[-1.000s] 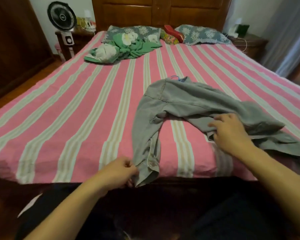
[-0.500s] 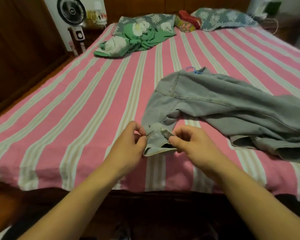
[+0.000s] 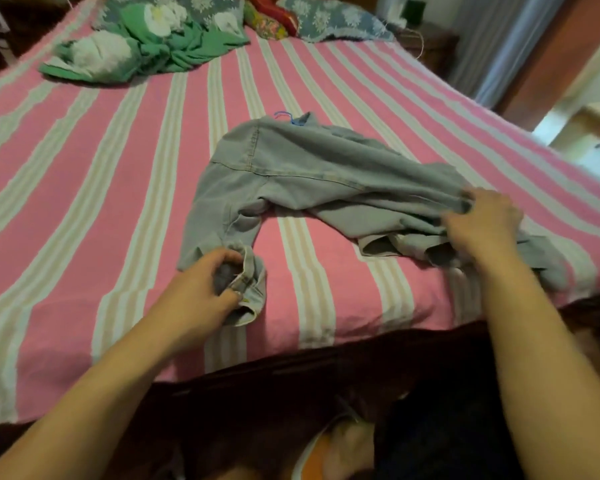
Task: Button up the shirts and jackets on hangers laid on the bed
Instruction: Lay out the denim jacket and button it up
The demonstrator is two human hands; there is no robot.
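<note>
A pale grey-blue denim jacket (image 3: 312,171) lies back-up on the pink striped bed (image 3: 94,188), with the blue hook of its hanger (image 3: 286,116) poking out at the collar. My left hand (image 3: 205,292) grips the cuff of the jacket's left sleeve (image 3: 248,285) near the bed's front edge. My right hand (image 3: 482,223) is on the bunched lower part of the jacket at the right, fingers curled into the fabric. The jacket's front and buttons are hidden underneath.
A green garment with white flowers (image 3: 136,46) lies crumpled at the far left of the bed. Two blue patterned pillows (image 3: 329,19) and a red item (image 3: 274,15) sit at the head. A curtain (image 3: 499,46) hangs at the right. My foot (image 3: 343,448) shows below.
My right hand has left the sleeve cuff and moved right onto the jacket's bunched lower part. My left hand keeps hold of the cuff. The view has swung right.
</note>
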